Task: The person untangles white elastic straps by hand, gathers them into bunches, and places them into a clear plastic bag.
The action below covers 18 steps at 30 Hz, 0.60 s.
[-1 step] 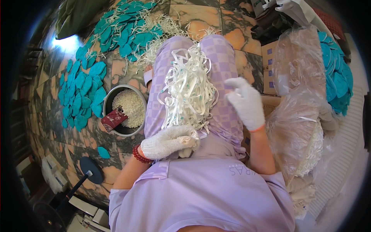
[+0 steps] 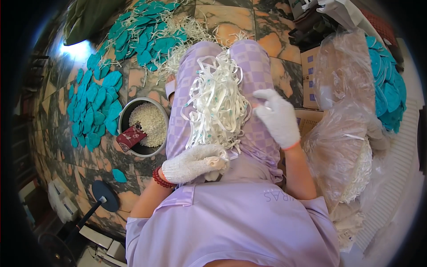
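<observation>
A loose heap of white elastic straps [image 2: 218, 100], flecked with teal, lies along my lap between my thighs. At its near end rests my left hand [image 2: 191, 164], in a white knit glove with a dark red bead bracelet at the wrist. Its fingers are curled closed, and I cannot make out what, if anything, is in them. My right hand [image 2: 282, 120], also gloved in white, hovers over my right thigh just beside the heap. Its index finger and thumb are apart with a gap between them, and nothing shows in it.
Left of my legs, a grey pot [image 2: 167, 138] holds small white pellets and a dark red patterned piece [image 2: 130, 137]. Teal oval pieces [image 2: 95, 100] are spread on the marble floor, more with straps farther off. Cardboard boxes [image 2: 310, 80] and clear plastic bags [image 2: 340, 147] stand at right.
My right hand has moved a little to the left, closer to the strap heap. My left hand stays almost where it was.
</observation>
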Available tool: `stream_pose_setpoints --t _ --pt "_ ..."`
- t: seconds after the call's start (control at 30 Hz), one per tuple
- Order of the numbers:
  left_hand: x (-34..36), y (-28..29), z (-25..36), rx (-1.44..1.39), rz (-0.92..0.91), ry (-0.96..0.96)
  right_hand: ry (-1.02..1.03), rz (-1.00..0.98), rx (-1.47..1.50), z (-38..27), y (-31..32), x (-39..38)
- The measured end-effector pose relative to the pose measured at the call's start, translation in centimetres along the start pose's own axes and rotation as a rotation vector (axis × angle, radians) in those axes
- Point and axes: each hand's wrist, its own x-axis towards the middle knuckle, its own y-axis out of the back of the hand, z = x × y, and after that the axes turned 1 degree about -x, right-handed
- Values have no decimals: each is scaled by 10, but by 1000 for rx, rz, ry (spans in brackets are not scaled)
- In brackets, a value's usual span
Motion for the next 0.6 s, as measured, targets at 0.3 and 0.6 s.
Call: stream_pose_setpoints --t 0.3,0.6 --pt "2 0 6 64 104 -37 42 -26 22 3 -18 -2" --pt "21 -26 80 679 369 -511 -154 -199 322 -43 37 -45"
